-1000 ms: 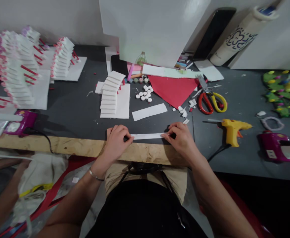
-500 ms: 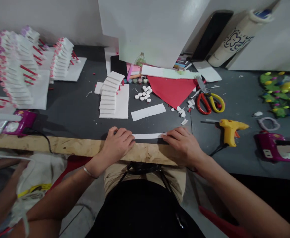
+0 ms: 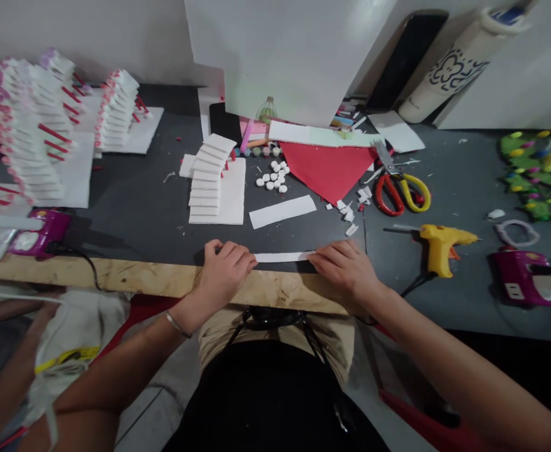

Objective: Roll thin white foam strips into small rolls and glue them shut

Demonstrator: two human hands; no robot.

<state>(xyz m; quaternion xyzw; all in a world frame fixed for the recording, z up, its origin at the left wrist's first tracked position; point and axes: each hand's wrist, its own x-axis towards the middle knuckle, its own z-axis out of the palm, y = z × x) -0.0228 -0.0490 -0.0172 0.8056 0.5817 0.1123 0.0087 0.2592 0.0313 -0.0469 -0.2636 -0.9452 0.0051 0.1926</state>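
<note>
A narrow white paper strip [image 3: 282,257] runs level between my two hands, close to the table's front edge. My left hand [image 3: 227,267] pinches its left end, fingers closed together. At the other end my right hand [image 3: 344,265] grips it the same way; both fingertips partly cover the ends. Just beyond lies a wider white strip [image 3: 282,211], slightly slanted. Behind it are several small white discs [image 3: 274,176]. To their left stands a small white staircase model [image 3: 207,188] with red posts on a white base [image 3: 233,194].
Red-and-yellow scissors [image 3: 401,188] and a yellow glue gun [image 3: 445,245] lie at right. A red sheet [image 3: 329,166] and white scraps [image 3: 348,213] are nearby. More staircase models [image 3: 35,138] stand at far left. A bottle [image 3: 454,72] leans at the back. Purple power sockets [image 3: 524,276] sit at right.
The hands and the strip between them stay nearly in place. The view has shifted slightly, so things on the right appear a little farther right.
</note>
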